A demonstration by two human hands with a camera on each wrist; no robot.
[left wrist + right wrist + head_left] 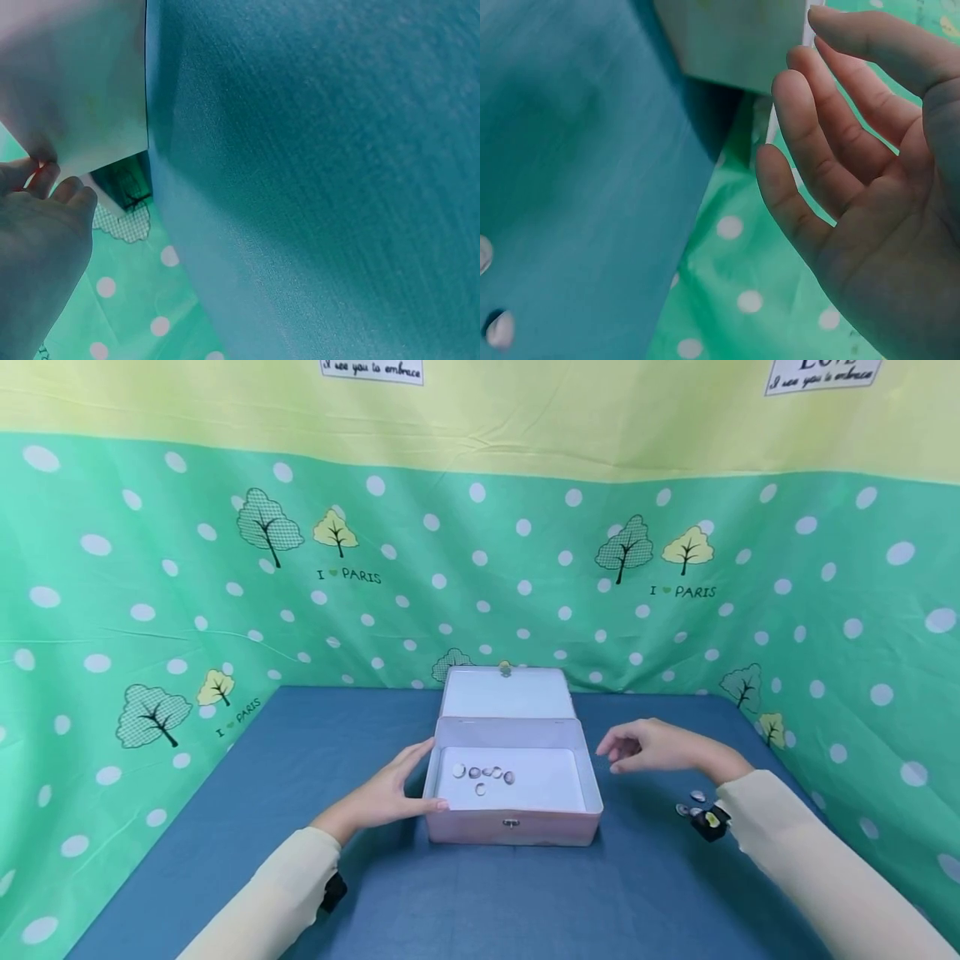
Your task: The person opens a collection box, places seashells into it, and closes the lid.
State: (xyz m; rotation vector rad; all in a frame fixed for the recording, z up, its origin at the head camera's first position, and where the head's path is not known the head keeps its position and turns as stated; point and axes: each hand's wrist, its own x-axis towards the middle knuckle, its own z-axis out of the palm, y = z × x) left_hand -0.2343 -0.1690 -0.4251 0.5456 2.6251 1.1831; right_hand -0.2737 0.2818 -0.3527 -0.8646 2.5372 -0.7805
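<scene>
A pale pink metal box (514, 828) stands on the blue table, its lid (507, 693) tipped back. Several small round whitish pieces, some with dark rims, lie on the box floor, one of them a round piece (481, 789) nearest the front. My left hand (382, 793) rests at the box's left front corner, thumb over the front rim and fingers spread along the left side; in the left wrist view its fingertips (49, 171) touch the wall's edge. To the right of the box hovers my right hand (648, 747), fingers loosely bent and holding nothing.
On the table (637, 893) under the right wrist lie several more small pieces, among them a whitish one (697, 796); another pale piece (500, 330) shows in the right wrist view. A green polka-dot cloth (480, 585) hangs behind and at the sides.
</scene>
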